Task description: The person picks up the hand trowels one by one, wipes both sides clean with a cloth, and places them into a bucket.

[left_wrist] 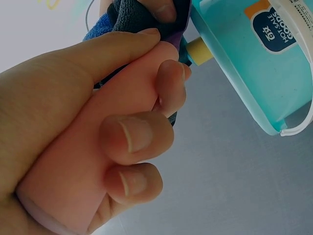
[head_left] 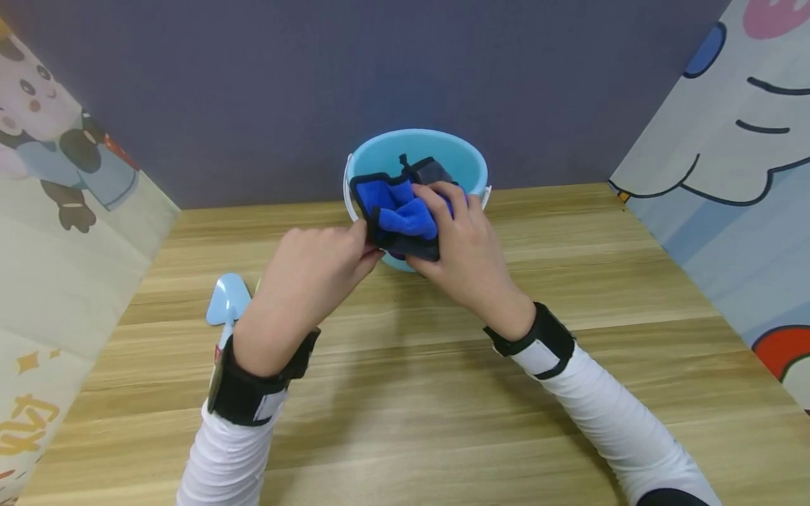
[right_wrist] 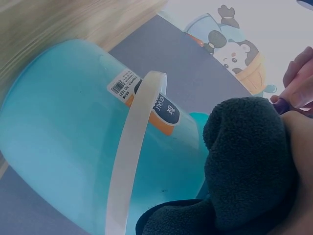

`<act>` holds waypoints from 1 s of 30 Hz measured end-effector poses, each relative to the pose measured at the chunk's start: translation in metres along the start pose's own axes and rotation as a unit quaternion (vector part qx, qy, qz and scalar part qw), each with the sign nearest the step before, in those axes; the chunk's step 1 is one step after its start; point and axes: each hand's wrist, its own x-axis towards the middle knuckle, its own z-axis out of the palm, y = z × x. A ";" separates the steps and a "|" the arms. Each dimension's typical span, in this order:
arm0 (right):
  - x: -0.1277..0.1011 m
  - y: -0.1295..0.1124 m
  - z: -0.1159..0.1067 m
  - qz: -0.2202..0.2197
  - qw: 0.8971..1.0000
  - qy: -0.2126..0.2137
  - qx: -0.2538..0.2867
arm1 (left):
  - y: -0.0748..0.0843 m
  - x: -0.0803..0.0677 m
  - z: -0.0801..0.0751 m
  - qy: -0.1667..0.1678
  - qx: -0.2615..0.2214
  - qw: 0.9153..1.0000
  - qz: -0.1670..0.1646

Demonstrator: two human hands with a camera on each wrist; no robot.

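Note:
A blue and dark grey cloth [head_left: 400, 211] is held over the near rim of a light blue bucket [head_left: 465, 163] at the back of the wooden table. My left hand [head_left: 316, 274] pinches the cloth's left edge with thumb and fingers. My right hand [head_left: 458, 242] grips its right side, fingers lying over the blue face. In the left wrist view my curled fingers [left_wrist: 142, 132] hold the cloth [left_wrist: 124, 17] beside the bucket [left_wrist: 244, 63]. The right wrist view shows the dark cloth [right_wrist: 249, 156] against the bucket [right_wrist: 58, 137] and its white handle [right_wrist: 134, 147].
A light blue plastic piece [head_left: 228, 299] lies on the table [head_left: 411, 393] left of my left wrist. A dark wall [head_left: 316, 84] stands behind the bucket. Cartoon-printed panels [head_left: 57, 211] close in the left and right sides [head_left: 728, 140].

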 end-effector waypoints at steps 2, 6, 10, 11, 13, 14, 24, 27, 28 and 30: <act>0.000 0.000 0.000 -0.002 1.000 0.002 0.000 | 0.000 0.000 0.000 0.001 0.001 1.000 0.001; 0.000 0.000 0.000 -0.004 1.000 0.004 0.001 | -0.001 0.001 0.000 0.001 0.001 1.000 0.002; 0.000 0.000 0.000 -0.004 1.000 0.002 0.000 | -0.001 0.001 0.000 0.001 0.000 1.000 0.001; 0.000 0.000 0.000 -0.004 1.000 0.002 0.000 | -0.001 0.000 0.000 0.002 -0.001 1.000 0.001; 0.000 0.000 0.000 -0.004 1.000 0.000 -0.001 | -0.001 0.000 0.001 0.002 -0.001 1.000 0.001; 0.000 0.000 0.000 -0.003 1.000 -0.001 -0.002 | 0.000 0.000 0.001 0.002 -0.001 1.000 0.001; 0.000 -0.001 0.000 -0.003 1.000 0.001 -0.002 | -0.001 0.000 0.001 0.006 0.000 1.000 0.001; 0.000 -0.001 0.000 -0.003 1.000 0.000 -0.004 | -0.001 0.000 0.001 0.003 0.000 1.000 -0.001; 0.000 -0.001 0.000 -0.003 1.000 0.000 -0.004 | -0.001 0.000 0.001 0.003 -0.001 1.000 -0.001; 0.000 -0.001 0.000 -0.003 1.000 -0.002 -0.005 | 0.000 0.000 0.001 0.000 -0.001 1.000 -0.003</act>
